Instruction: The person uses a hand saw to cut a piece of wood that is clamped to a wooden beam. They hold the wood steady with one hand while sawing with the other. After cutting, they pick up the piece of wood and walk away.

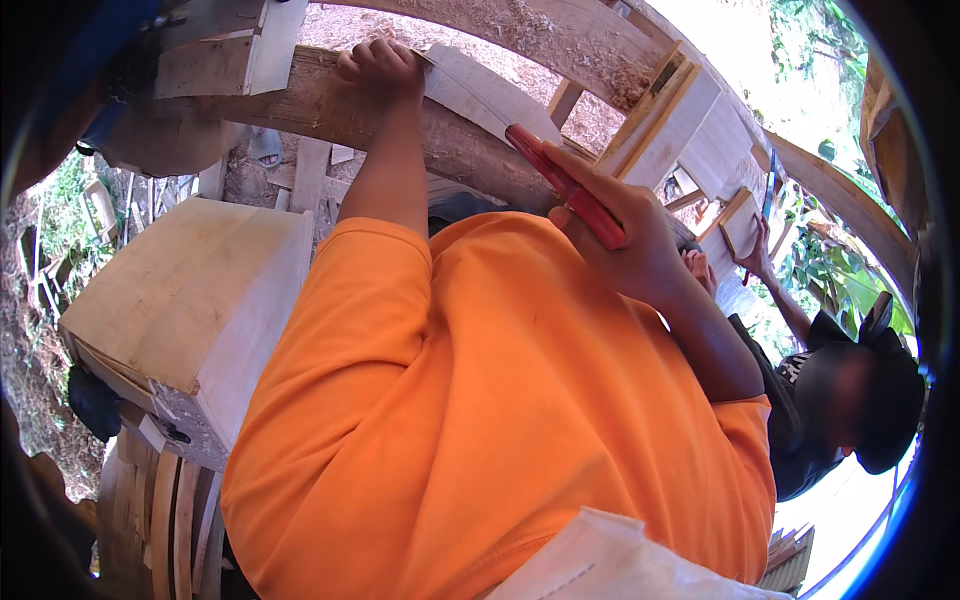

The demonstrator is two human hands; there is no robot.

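Observation:
My right hand is wrapped round the red handle of what looks like a hand saw. Its thin blade, seen nearly edge-on, slants up and left across a pale wooden board. That board lies on a thick, rough timber beam. At the board's left end, my left hand bears down with its fingers curled over the edge; their tips are partly hidden. My orange sleeves and shirt fill the middle of the view.
A box-shaped wooden piece stands at left, above stacked planks. Upright boards rise beyond my right hand. At right, a co-worker in a black cap holds a small wooden block. Another person is at upper left.

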